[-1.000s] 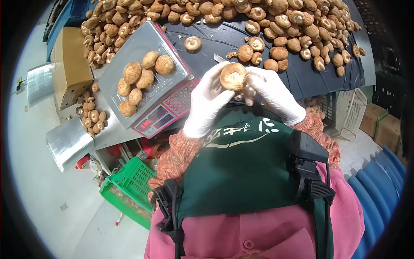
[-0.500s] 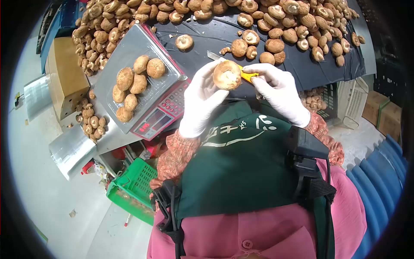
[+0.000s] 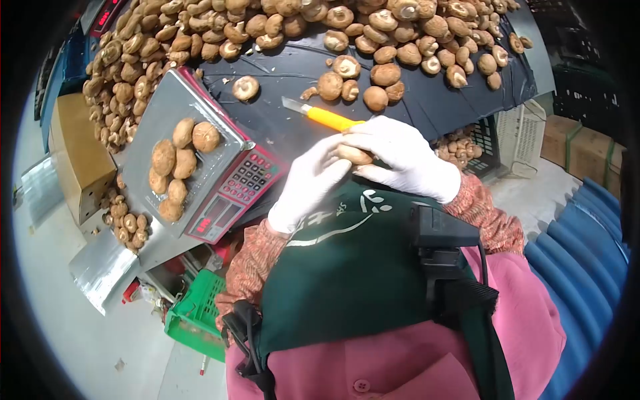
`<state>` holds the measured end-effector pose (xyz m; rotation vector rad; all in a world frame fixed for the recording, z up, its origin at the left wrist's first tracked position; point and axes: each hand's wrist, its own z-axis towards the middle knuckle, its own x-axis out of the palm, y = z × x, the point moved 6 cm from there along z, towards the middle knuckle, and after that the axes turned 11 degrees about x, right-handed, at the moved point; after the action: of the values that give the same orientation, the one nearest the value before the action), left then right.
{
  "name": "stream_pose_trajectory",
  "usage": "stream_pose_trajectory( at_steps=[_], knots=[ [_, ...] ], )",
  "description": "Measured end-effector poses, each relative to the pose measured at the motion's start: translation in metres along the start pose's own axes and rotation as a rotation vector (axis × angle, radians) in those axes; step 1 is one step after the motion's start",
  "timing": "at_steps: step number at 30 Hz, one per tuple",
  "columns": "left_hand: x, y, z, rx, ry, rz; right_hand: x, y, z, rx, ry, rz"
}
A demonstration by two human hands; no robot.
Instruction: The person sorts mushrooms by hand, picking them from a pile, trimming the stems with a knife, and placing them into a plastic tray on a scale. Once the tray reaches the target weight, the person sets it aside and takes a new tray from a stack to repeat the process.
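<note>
A brown mushroom (image 3: 354, 155) sits between my two white-gloved hands, its cap side showing. My left hand (image 3: 312, 179) grips it by the left edge with closed fingers. Over its right side curls my right hand (image 3: 402, 157), which also holds a yellow utility knife (image 3: 328, 119). The knife's blade is out and points to the upper left; the rear of its handle is hidden under the right fingers. Several mushrooms rest on the platform of a red and silver scale (image 3: 143, 175), left of my hands. A lone mushroom (image 3: 245, 88) lies stem up beyond the knife.
A large heap of mushrooms (image 3: 267, 25) spreads along the far side of the black-covered table (image 3: 273, 120). Below the scale stands a green basket (image 3: 200, 300). A cardboard box (image 3: 81, 150) is at the left, a dark crate of mushrooms (image 3: 490, 143) at the right.
The mushroom has turned from underside showing to cap showing and come lower. My right hand has shifted left over it, and the knife now reaches farther left. The view has shifted slightly.
</note>
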<state>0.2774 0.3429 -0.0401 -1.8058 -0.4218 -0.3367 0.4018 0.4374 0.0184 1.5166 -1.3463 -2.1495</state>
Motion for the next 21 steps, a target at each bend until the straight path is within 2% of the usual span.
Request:
stream_pose_trajectory(
  at_steps=[1,3,4,6,9,12,14,16,18,20,21],
  knots=[
    [0.002,0.000,0.003,0.005,0.037,0.081,-0.007,-0.010,-0.008,0.068,-0.003,-0.049],
    [-0.003,-0.001,0.003,0.023,-0.014,0.088,-0.029,-0.030,-0.026,0.221,-0.059,-0.168],
    [-0.008,-0.002,0.004,0.037,-0.040,0.094,-0.035,-0.050,-0.038,0.279,-0.032,-0.392],
    [-0.015,-0.005,0.004,0.017,-0.115,0.153,-0.036,-0.094,-0.071,0.496,0.432,-0.795],
    [-0.017,0.000,0.007,-0.036,-0.123,0.184,-0.041,-0.098,-0.064,0.426,0.097,-0.637],
    [-0.013,0.003,0.007,-0.070,-0.096,0.182,-0.038,-0.103,-0.025,0.487,-0.286,-0.468],
    [-0.013,0.005,0.007,-0.055,-0.074,0.221,-0.029,-0.116,0.002,0.489,-0.449,-0.590],
    [-0.014,0.002,0.005,-0.066,-0.110,0.237,-0.012,-0.133,0.017,0.559,-0.431,-0.646],
    [-0.019,-0.001,0.001,-0.074,-0.149,0.272,-0.006,-0.143,0.020,0.499,-0.511,-0.500],
    [-0.021,-0.005,-0.001,-0.045,-0.171,0.260,-0.015,-0.139,0.019,0.407,-0.467,-0.403],
    [-0.022,-0.005,-0.002,-0.034,-0.180,0.250,-0.021,-0.132,0.013,0.409,-0.472,-0.156]
  ],
)
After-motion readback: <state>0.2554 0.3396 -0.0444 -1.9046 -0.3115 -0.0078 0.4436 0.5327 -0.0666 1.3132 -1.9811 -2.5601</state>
